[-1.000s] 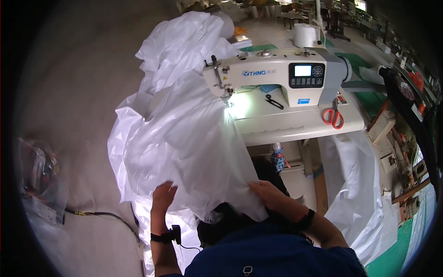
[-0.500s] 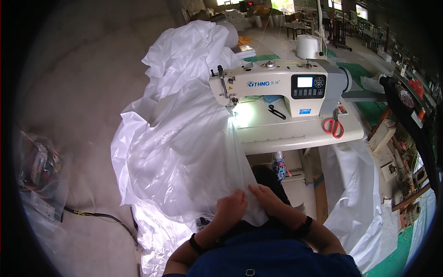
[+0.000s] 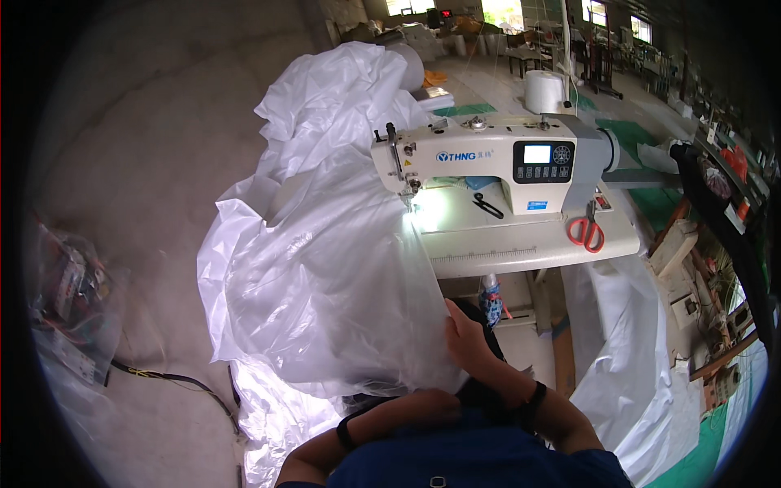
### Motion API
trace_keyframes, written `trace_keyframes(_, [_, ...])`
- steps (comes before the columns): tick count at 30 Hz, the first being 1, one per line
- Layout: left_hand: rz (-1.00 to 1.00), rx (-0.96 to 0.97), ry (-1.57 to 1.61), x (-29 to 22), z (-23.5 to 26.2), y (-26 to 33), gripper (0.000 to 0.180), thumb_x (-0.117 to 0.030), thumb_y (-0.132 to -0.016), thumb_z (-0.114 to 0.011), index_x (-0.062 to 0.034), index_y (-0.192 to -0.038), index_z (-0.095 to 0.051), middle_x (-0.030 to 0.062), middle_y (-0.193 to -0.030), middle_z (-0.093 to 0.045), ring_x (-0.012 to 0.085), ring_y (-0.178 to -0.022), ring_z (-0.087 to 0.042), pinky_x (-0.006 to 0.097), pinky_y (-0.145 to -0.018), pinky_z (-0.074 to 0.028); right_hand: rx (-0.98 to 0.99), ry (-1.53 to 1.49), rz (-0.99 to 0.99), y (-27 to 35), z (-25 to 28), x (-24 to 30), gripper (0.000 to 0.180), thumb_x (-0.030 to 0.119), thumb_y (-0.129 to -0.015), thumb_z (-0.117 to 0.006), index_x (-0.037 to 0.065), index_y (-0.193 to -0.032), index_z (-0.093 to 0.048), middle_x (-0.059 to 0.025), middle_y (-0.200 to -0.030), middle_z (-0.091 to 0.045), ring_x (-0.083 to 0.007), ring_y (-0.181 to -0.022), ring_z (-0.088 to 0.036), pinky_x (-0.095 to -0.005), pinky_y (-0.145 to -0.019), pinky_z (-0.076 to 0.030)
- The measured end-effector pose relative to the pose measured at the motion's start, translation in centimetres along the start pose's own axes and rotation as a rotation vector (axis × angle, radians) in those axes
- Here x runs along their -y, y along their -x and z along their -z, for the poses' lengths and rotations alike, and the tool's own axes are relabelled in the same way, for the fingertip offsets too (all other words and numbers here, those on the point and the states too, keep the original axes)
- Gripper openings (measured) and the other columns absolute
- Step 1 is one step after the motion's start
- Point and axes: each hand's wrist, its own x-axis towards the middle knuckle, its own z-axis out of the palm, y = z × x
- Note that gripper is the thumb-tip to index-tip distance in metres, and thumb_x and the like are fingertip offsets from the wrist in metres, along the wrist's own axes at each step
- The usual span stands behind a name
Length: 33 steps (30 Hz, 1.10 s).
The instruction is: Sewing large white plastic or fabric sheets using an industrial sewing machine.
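A large translucent white plastic sheet (image 3: 333, 276) drapes over the left part of the sewing machine table and hangs down toward my lap. Its right edge runs from under the lit needle area of the sewing machine (image 3: 488, 154) down to my right hand (image 3: 468, 340), which is closed on that edge. My left hand (image 3: 437, 404) lies close to my body, below the sheet's near edge; it is blurred and its fingers do not show. Red-handled scissors (image 3: 586, 232) and small black thread snips (image 3: 488, 205) rest on the machine bed.
A white thread cone (image 3: 543, 91) stands behind the machine. More white sheeting (image 3: 622, 350) hangs at the right of the table. On the floor at left are a clear bag of items (image 3: 73, 293) and a black cable (image 3: 183, 381). Wooden parts (image 3: 674, 248) stand at right.
My left hand has let go of the sheet's edge and moved down toward my body. My right hand stays at the edge, which now lies straighter. The view has shifted slightly.
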Motion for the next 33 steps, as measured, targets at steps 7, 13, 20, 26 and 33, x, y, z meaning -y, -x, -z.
trace_keyframes(7, [-0.234,-1.014,0.618,8.2,0.7,2.5,0.035,-0.026,-0.084,-0.053,-0.0049,-0.112,-0.056,0.0152,-0.106,-0.059,0.0298,-0.098,-0.058,0.038,-0.087,-0.046,0.059,0.214,0.072,1.3,1.4,0.8,0.033,0.009,-0.085,-0.049,0.001,-0.117,-0.054,-0.0241,-0.067,-0.058,-0.0337,-0.063,-0.063,-0.037,-0.057,-0.047])
trace_keyframes(13, [-0.228,-1.441,0.743,19.0,-3.7,18.6,0.041,-0.027,-0.083,-0.055,-0.0035,-0.116,-0.053,0.0157,-0.11,-0.057,0.0271,-0.099,-0.057,0.035,-0.087,-0.046,0.206,0.373,0.103,1.3,-2.4,-2.1,0.036,0.009,-0.082,-0.051,0.002,-0.118,-0.052,-0.0234,-0.064,-0.057,-0.0371,-0.058,-0.06,-0.0427,-0.054,-0.048])
trace_keyframes(20, [-0.141,-1.953,0.902,28.5,-10.7,30.0,0.048,-0.028,-0.082,-0.058,-0.0019,-0.121,-0.049,0.0162,-0.114,-0.055,0.0239,-0.1,-0.057,0.032,-0.086,-0.047,0.239,0.251,0.159,-1.4,-6.4,-3.1,0.037,0.012,-0.082,-0.048,0.001,-0.118,-0.051,-0.0234,-0.062,-0.058,-0.039,-0.059,-0.059,-0.0466,-0.058,-0.048])
trace_keyframes(26, [-0.16,-2.168,1.091,30.9,-12.2,31.7,0.048,-0.028,-0.081,-0.059,-0.0016,-0.12,-0.049,0.0159,-0.113,-0.054,0.0226,-0.099,-0.057,0.031,-0.085,-0.047,0.152,0.393,0.149,-5.3,-6.3,-2.6,0.037,0.009,-0.081,-0.05,0.001,-0.117,-0.053,-0.0245,-0.068,-0.059,-0.0385,-0.061,-0.06,-0.0446,-0.058,-0.049])
trace_keyframes(33, [-0.488,-1.937,1.501,35.2,-14.6,31.4,0.038,-0.026,-0.081,-0.058,-0.0032,-0.111,-0.051,0.0138,-0.107,-0.056,0.0232,-0.096,-0.058,0.032,-0.082,-0.047,0.184,0.577,0.167,-9.7,-5.7,-1.2,0.035,0.014,-0.082,-0.048,0.002,-0.115,-0.051,-0.0208,-0.064,-0.06,-0.0379,-0.061,-0.061,-0.048,-0.06,-0.048])
